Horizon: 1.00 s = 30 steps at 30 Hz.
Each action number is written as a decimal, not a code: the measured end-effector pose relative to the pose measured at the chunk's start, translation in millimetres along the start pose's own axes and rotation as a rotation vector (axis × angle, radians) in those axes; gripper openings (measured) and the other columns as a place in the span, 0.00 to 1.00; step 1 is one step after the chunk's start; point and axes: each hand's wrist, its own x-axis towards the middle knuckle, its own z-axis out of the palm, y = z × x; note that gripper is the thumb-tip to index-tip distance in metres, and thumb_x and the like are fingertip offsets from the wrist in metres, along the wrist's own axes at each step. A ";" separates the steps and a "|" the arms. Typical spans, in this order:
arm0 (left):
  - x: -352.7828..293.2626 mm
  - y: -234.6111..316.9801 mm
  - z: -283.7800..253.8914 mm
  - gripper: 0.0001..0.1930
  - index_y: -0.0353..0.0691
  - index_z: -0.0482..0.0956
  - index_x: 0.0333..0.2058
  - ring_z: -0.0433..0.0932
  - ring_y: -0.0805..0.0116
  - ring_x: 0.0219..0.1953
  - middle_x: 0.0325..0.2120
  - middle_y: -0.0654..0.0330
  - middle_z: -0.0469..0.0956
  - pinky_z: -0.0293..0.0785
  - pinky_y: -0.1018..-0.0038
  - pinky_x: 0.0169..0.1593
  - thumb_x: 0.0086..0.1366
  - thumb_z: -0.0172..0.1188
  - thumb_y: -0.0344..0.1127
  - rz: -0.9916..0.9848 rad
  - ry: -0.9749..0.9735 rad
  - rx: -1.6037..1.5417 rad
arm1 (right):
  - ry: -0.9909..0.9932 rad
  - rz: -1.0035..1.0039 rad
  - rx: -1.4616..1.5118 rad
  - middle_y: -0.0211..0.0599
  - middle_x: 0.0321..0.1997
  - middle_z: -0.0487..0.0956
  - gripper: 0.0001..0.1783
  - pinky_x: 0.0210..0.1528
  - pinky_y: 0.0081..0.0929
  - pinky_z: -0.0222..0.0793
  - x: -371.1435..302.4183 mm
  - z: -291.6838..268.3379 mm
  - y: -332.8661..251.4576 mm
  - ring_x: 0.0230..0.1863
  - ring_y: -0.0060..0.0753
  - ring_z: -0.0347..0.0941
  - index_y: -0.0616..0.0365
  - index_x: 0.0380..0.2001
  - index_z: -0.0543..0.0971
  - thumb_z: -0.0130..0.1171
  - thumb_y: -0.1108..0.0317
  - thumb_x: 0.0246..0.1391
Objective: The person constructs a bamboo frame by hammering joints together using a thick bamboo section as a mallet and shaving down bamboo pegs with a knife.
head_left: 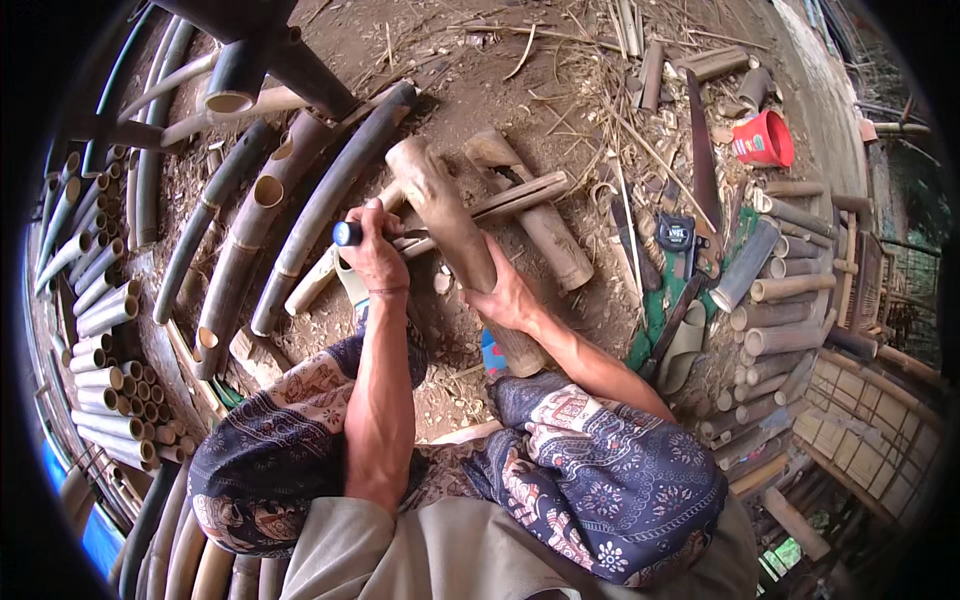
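My left hand (375, 250) is closed round a tool with a blue-ended handle (347, 234). The tool's working end points right, toward a thick bamboo piece (440, 205), and I cannot make out its exact shape. My right hand (503, 292) wraps round the lower part of that bamboo piece, which slants from upper left down toward my knees. Beneath it lies a split bamboo length (520, 196), crossing a notched bamboo piece (545, 235) on the dirt.
Long dark bamboo poles (335, 205) lie at left, near stacked cut tubes (110, 400). To the right are a saw (702, 150), a red bucket (763, 140), a tape measure (675, 232), a sandal (684, 348) and more stacked tubes (785, 340). Shavings litter the ground.
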 end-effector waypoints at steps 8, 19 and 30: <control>-37.4 68.3 62.5 0.14 0.42 0.64 0.19 0.60 0.75 0.14 0.12 0.65 0.62 0.65 0.72 0.25 0.62 0.55 0.35 0.066 -0.222 -0.137 | 0.184 0.161 0.311 0.54 0.50 0.71 0.48 0.52 0.43 0.74 -0.5 -75.3 -17.6 0.50 0.42 0.73 0.65 0.63 0.50 0.66 0.58 0.47; -9.7 -1.0 29.4 0.13 0.41 0.66 0.19 0.59 0.74 0.14 0.12 0.65 0.61 0.67 0.72 0.27 0.60 0.58 0.33 0.016 -0.092 -0.243 | 0.375 0.082 0.455 0.48 0.52 0.71 0.44 0.49 0.32 0.70 -22.9 -77.1 2.7 0.45 0.37 0.73 0.65 0.61 0.59 0.68 0.58 0.45; -13.8 -6.0 29.2 0.12 0.39 0.68 0.20 0.63 0.74 0.15 0.13 0.62 0.66 0.67 0.74 0.25 0.60 0.58 0.33 0.049 -0.073 -0.226 | 0.445 -0.015 0.546 0.43 0.44 0.71 0.40 0.35 0.32 0.77 -22.9 -79.2 -7.0 0.33 0.34 0.76 0.62 0.60 0.55 0.63 0.66 0.48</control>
